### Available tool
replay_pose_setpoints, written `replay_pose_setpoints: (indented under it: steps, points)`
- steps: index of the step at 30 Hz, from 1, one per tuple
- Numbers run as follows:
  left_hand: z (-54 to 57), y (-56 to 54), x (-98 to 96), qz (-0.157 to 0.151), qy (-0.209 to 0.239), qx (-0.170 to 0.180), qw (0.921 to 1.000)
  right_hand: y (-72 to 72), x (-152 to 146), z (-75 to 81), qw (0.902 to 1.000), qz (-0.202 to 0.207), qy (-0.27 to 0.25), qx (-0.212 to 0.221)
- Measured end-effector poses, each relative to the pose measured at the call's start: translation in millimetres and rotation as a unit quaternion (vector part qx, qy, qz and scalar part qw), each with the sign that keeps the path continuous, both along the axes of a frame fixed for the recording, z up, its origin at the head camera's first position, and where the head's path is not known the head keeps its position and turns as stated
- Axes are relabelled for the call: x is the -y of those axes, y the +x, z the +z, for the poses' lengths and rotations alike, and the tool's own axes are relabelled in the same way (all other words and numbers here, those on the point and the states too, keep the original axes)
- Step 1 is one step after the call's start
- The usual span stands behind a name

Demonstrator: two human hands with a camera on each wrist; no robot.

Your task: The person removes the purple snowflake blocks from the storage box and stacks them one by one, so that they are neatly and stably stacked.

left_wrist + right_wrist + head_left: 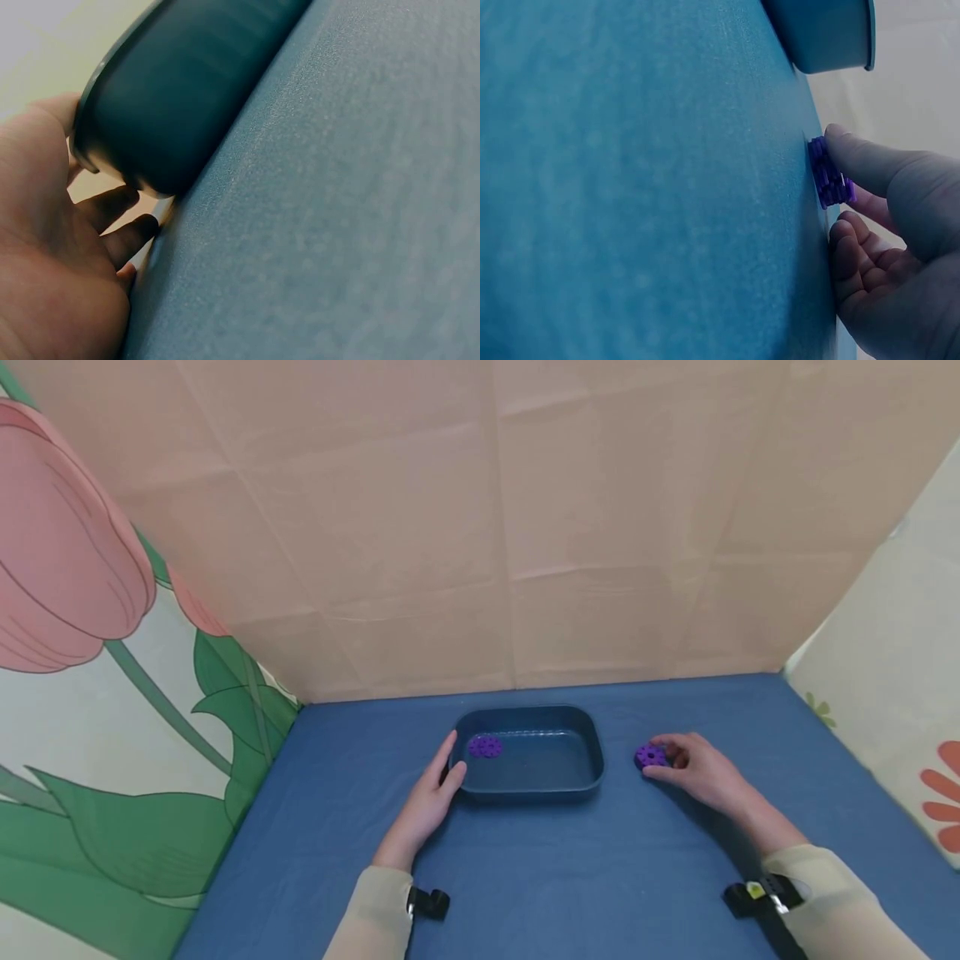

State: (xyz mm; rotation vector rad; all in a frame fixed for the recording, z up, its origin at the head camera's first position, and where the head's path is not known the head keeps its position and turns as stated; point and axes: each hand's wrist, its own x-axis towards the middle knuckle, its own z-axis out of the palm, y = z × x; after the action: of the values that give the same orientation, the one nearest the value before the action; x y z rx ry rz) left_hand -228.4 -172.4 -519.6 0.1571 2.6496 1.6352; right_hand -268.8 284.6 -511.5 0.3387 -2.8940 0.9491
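A dark blue rectangular basin (528, 779) stands on the blue cloth. At its left end, my left hand (426, 802) rests its thumb and fingers against the rim and outer wall near the front corner; the left wrist view shows fingertips (135, 234) beside the wall. Inside the basin, toward the left, lie purple flower-shaped discs (485, 747). Right of the basin, my right hand (701, 770) pinches a purple round disc with holes (649, 756) between thumb and fingers. In the right wrist view this disc (828, 176) looks layered, standing at the cloth surface.
Blue cloth (525, 877) covers the table. A plain beige sheet (495, 527) hangs behind it. Flower-printed panels stand at the left (150, 727) and right (885, 693). A black camera strap (429, 903) is on each wrist.
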Motion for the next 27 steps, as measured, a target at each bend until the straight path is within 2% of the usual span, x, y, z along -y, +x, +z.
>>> replay_pose_setpoints:
  steps: [27]
  points:
    - [2.4,2.5,-1.4,0.001,0.001,0.003,1.0,0.7,0.4,0.6,0.9999,0.0,0.0,0.013]
